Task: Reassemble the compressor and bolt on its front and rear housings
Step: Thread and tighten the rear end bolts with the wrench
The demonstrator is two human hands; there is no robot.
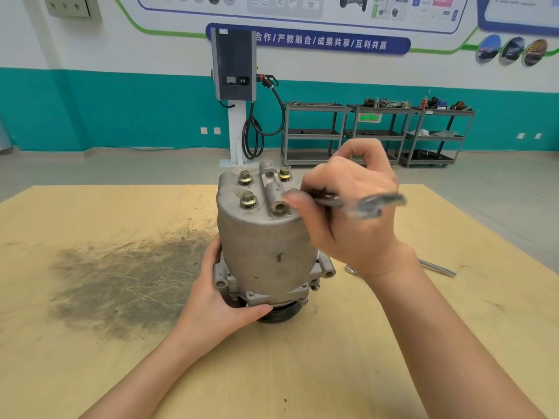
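Observation:
The grey metal compressor [266, 246] stands upright on its black pulley [282, 313] in the middle of the wooden table [332, 358]. Three brass-coloured bolts [248, 199] stick up from its top housing. My left hand [217, 300] grips the lower flange on the compressor's left side. Over the top right edge, my right hand [348, 207] holds a metal wrench [369, 204], which is blurred. My right hand hides that corner of the housing.
A second metal tool [435, 266] lies on the table behind my right wrist. A dark grease smear [127, 273] covers the table's left part. Beyond the table stand a charging post [234, 86] and grey shelf carts [375, 131] along the wall.

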